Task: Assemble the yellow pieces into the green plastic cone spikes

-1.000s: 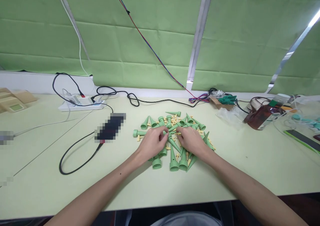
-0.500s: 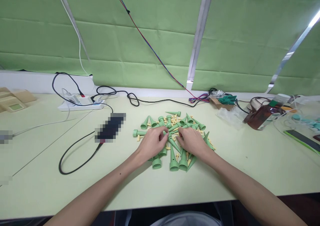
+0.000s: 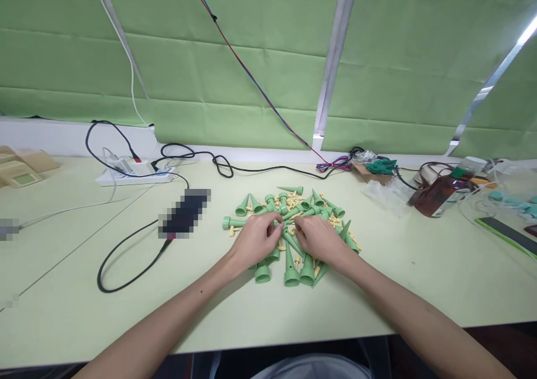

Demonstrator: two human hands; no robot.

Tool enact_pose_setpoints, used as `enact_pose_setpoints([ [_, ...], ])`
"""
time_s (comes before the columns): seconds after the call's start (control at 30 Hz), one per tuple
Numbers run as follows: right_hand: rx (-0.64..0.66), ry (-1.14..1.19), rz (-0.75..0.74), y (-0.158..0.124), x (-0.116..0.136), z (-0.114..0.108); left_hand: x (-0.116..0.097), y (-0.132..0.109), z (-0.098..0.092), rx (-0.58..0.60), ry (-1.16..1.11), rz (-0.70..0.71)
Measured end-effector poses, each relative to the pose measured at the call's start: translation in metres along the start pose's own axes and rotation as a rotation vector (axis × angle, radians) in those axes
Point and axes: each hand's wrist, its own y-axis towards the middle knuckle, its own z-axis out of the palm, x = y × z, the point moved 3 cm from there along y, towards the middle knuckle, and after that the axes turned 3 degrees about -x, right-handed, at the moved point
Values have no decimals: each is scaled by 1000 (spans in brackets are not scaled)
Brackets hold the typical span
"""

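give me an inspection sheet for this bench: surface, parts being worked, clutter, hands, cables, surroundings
surface: pale green table, no spills seen
parts: green cones heaped at centre, small yellow pegs scattered among them
clutter: brown bottle lying on its side at right, plastic bag beside it, tan boxes far left, blurred dark device left of the heap
hands: left hand and right hand both on the heap, fingers curled; what they pinch is hidden
cables: black cable looping from the device, power strip at back, red and blue wires hanging slantwise
surroundings: green sheet backdrop, metal strut
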Motion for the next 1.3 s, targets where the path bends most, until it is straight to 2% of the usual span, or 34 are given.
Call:
enact_pose_setpoints([
  [0.4,-151,214,-51,9,-17,-7,-1,0,0,20,5,-13],
  [0.57,-79,252,-73,7,-15,-9,-1,0,0,10,14,-3],
  [0.8,12,168,-42,4,-10,-10,-3,-1,-1,4,15,16],
  [1.03,45,156,-35,4,-9,-8,-2,-1,0,-2,7,24],
  [1.3,11,211,-91,4,-12,0,-3,0,0,2,9,20],
])
